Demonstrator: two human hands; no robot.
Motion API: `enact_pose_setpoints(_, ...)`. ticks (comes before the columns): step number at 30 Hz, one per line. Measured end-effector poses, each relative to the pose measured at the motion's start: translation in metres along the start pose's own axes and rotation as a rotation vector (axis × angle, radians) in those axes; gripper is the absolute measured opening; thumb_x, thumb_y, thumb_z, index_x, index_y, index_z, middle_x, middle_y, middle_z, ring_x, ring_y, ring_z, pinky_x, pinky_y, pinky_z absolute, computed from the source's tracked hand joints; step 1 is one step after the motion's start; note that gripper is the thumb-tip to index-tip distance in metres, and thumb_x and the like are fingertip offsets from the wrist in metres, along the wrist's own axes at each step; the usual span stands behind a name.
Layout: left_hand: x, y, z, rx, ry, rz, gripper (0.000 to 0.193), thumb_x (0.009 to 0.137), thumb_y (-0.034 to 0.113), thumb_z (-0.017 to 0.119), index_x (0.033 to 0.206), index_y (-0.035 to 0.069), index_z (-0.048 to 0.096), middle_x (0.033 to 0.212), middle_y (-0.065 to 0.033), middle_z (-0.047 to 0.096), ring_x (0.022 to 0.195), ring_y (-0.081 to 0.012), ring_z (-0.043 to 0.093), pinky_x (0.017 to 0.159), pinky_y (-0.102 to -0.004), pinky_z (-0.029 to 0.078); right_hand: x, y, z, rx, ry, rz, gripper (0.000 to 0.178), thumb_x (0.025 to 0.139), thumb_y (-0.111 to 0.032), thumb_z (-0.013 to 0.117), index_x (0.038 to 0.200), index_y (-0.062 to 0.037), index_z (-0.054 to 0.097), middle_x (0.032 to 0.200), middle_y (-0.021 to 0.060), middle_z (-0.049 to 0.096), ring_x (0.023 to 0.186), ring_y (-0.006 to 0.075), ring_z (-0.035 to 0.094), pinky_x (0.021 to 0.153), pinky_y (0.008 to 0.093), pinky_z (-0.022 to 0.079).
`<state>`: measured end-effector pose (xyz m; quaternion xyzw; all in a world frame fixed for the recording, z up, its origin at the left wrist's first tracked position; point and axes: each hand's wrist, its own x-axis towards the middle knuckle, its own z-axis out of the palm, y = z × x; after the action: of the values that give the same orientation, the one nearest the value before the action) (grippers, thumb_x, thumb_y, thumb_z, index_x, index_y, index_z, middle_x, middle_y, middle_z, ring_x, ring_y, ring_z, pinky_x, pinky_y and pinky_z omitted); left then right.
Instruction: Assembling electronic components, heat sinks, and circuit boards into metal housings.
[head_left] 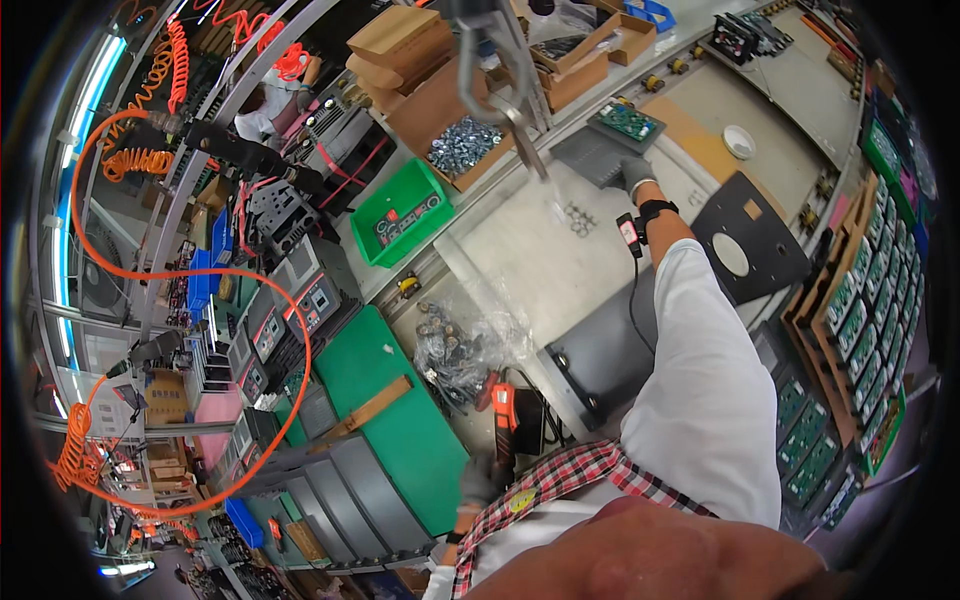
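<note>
My right hand [637,175], in a grey glove, is stretched far forward and grips the near edge of a dark grey flat panel [585,157]. A green circuit board [628,121] lies at the panel's far right end. My left hand [482,482], also gloved, is low near my body, beside the lower end of an orange-and-black handheld tool [505,415]. Its fingers blend into the dark tool, so its grip is unclear. Several small ring-shaped parts [580,218] lie on the pale work surface [530,260] between the hands.
A green bin [435,208] of small parts and a cardboard box [420,120] of metal fasteners stand at far left. A plastic bag [445,350] of hardware lies near the green mat [375,350]. A black plate with a hole [770,240] is at right. A hook [485,90] hangs overhead.
</note>
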<state>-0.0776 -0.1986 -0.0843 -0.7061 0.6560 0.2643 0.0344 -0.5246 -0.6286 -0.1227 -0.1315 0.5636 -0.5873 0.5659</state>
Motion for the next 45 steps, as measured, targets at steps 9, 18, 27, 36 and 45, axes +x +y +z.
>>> enact_pose_setpoints(9, 0.012, -0.006, 0.024, -0.282, -0.227, -0.119, 0.031, 0.079, 0.031, 0.050, 0.104, 0.013, 0.052, 0.102, -0.0130, 0.056, 0.093, -0.0314, 0.054, 0.079, -0.0381, 0.043, 0.081, 0.040, -0.043, -1.198, -0.018, -0.279, 0.029, 0.079, -0.020, 0.048, 0.100, -0.0014, 0.054, 0.096, 0.0152, 0.058, 0.085, 0.0266, 0.058, 0.073, 0.0386, 0.048)
enact_pose_setpoints(18, -0.005, 0.020, 0.002, -0.295, -0.214, -0.158, 0.031, 0.082, 0.021, 0.052, 0.110, 0.009, 0.050, 0.095, -0.0117, 0.059, 0.090, -0.0230, 0.056, 0.079, -0.0332, 0.043, 0.064, 0.055, -0.071, -1.410, 0.002, -0.308, 0.034, 0.078, -0.026, 0.050, 0.106, -0.0061, 0.053, 0.105, 0.0134, 0.055, 0.093, 0.0267, 0.055, 0.080, 0.0391, 0.042)
enact_pose_setpoints(27, -0.056, -0.011, 0.011, -0.378, 0.072, 0.027, 0.033, 0.072, 0.028, 0.050, 0.099, 0.008, 0.052, 0.087, -0.0178, 0.056, 0.079, -0.0350, 0.054, 0.068, -0.0427, 0.043, 0.038, 0.024, 0.042, -0.530, -0.421, -0.175, 0.034, 0.083, -0.021, 0.045, 0.113, -0.0043, 0.045, 0.096, 0.0054, 0.052, 0.083, 0.0240, 0.049, 0.080, 0.0376, 0.042)
enact_pose_setpoints(36, -0.191, -0.072, 0.060, -0.527, 0.201, -0.051, 0.037, 0.074, 0.028, 0.051, 0.105, 0.008, 0.051, 0.092, -0.0137, 0.057, 0.085, -0.0309, 0.054, 0.073, -0.0409, 0.042, -0.323, 0.085, 0.140, -0.405, -1.354, 0.291, 0.051, 0.080, -0.030, 0.052, 0.123, -0.0063, 0.039, 0.108, 0.0119, 0.051, 0.094, 0.0226, 0.050, 0.083, 0.0353, 0.042)
enact_pose_setpoints(45, -0.403, -0.183, 0.156, -0.775, 0.522, -0.422, 0.034, 0.076, 0.026, 0.051, 0.102, 0.005, 0.054, 0.097, -0.0136, 0.057, 0.089, -0.0302, 0.054, 0.077, -0.0360, 0.043, -0.662, 0.302, 0.148, -0.772, -1.539, 0.687, 0.036, 0.080, -0.015, 0.051, 0.112, -0.0021, 0.044, 0.087, 0.0133, 0.055, 0.070, 0.0216, 0.055, 0.063, 0.0326, 0.047)
